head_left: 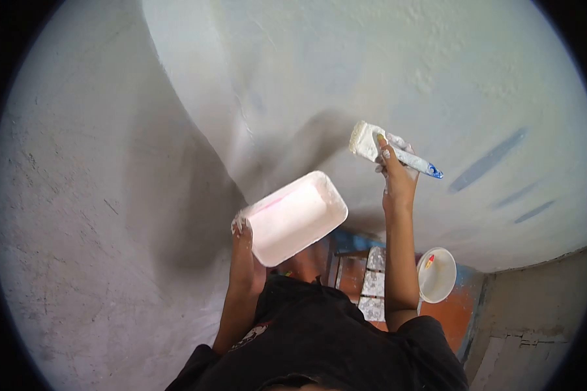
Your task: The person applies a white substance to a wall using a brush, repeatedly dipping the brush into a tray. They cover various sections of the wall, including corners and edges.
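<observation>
My right hand [394,159] grips a wide paintbrush [404,157] by its handle, near the bristle end. White paint coats the bristles and much of the handle, whose blue tip points right. The brush is raised in front of the wall [293,78]. At lower left my left hand [242,229] is closed on the near left end of a white rectangular tray [298,219], tilted with its inside toward me. A pinkish streak runs along one inner side of the tray. White smears cover the fingers of both hands.
A white bucket [436,275] with a small red and yellow item inside stands below right on the orange floor [451,319]. Beside it is a paint-spattered slatted stool [373,284]. Grey bare wall [91,215] lies to the left, and bluish streaks mark the right wall.
</observation>
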### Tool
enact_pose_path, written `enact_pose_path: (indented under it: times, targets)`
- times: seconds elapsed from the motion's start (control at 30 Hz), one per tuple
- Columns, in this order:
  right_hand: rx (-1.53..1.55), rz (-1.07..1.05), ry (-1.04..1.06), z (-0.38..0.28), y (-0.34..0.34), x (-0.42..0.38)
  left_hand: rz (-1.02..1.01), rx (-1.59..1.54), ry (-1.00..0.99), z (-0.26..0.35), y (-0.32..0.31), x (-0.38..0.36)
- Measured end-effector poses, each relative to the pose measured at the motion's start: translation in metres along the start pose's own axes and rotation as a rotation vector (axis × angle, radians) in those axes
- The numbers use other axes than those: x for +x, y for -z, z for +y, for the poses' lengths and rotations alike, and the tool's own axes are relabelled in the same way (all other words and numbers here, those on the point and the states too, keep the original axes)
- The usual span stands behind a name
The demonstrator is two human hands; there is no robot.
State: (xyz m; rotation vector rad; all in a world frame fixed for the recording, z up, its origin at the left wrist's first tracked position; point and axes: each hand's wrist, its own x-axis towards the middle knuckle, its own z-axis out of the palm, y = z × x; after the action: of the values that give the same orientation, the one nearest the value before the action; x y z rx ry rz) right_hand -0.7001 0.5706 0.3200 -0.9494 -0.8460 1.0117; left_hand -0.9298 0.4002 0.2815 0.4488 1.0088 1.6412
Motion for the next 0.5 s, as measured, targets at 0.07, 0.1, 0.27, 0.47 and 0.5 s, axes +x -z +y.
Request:
enact_pose_path:
  times: [0.07,0.1,0.27,0.47,0.5]
  targets:
    - [-0.043,-0.068,0.143,-0.019,-0.024,0.019,0.005,-0.040,0.008,0.011,0.008,0.004]
    - [-0.068,-0.100,0.213,-0.031,-0.038,0.029,-0.008,-0.047,0.004,0.014,0.015,0.008]
    - [-0.552,-0.155,1.145,-0.105,-0.115,0.086,-0.049,-0.087,0.004,0.025,0.051,0.029]
    - [-1.341,0.026,1.559,-0.082,-0.155,0.116,-0.038,-0.083,0.035,0.040,0.075,0.052]
    - [-1.365,0.076,1.632,-0.055,-0.154,0.117,-0.038,-0.079,0.040,0.042,0.080,0.055]
